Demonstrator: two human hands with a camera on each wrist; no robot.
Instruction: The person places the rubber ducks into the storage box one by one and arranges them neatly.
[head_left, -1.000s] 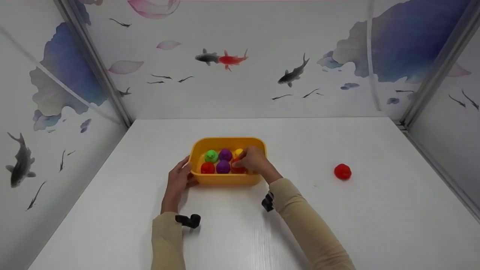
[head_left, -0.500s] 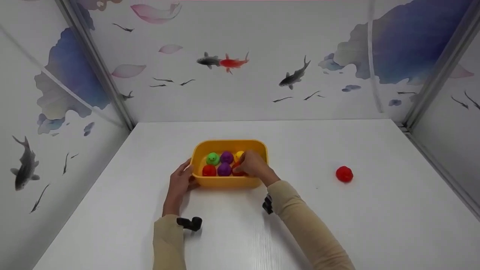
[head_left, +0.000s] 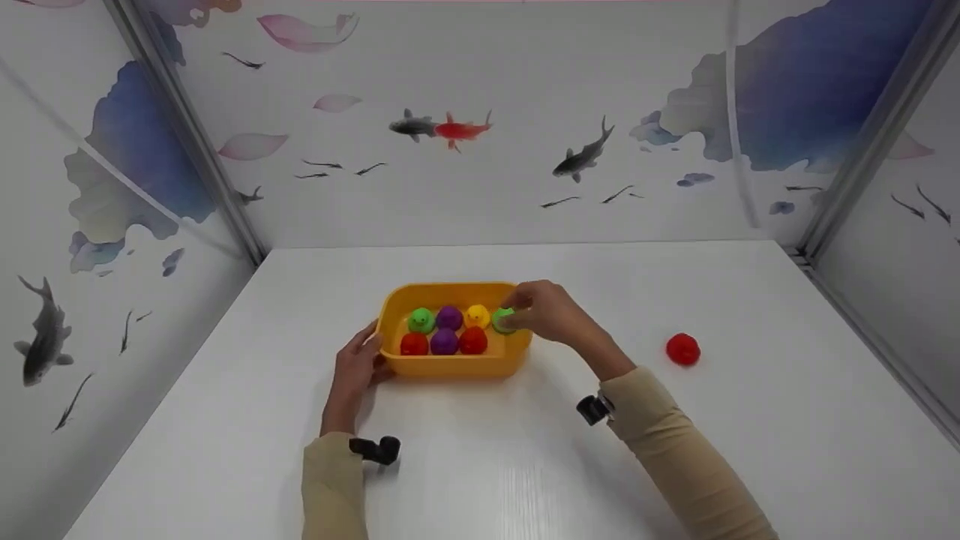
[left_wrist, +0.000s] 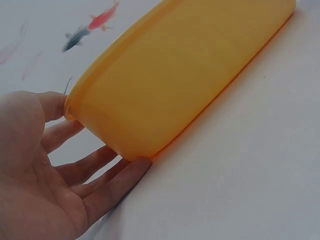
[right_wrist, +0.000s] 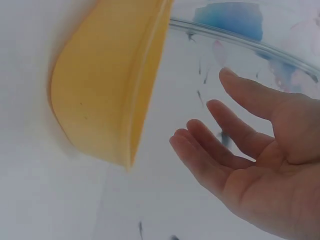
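A yellow plastic basin [head_left: 457, 367] stands on the table, holding several small round toys in two rows. The back row has a green toy with a face [head_left: 421, 321], a purple one [head_left: 449, 318], a yellow one [head_left: 478, 316] and a green one [head_left: 504, 321]. In front are red, purple and red toys. My left hand [head_left: 356, 367] grips the basin's left end, thumb at the rim and fingers against the lower wall [left_wrist: 120, 140]. Over the right end hovers my right hand [head_left: 551, 311], partly covering the right green toy; in the right wrist view its fingers are spread and hold nothing.
A single red toy [head_left: 683, 349] lies on the white table [head_left: 480, 450] to the right of the basin. Walls printed with fish and petals [head_left: 465, 202] enclose the table at the back and sides.
My right hand has moved right and up from the front red toy to the basin's right edge, uncovering that red toy and the right green one. The left hand keeps its place.
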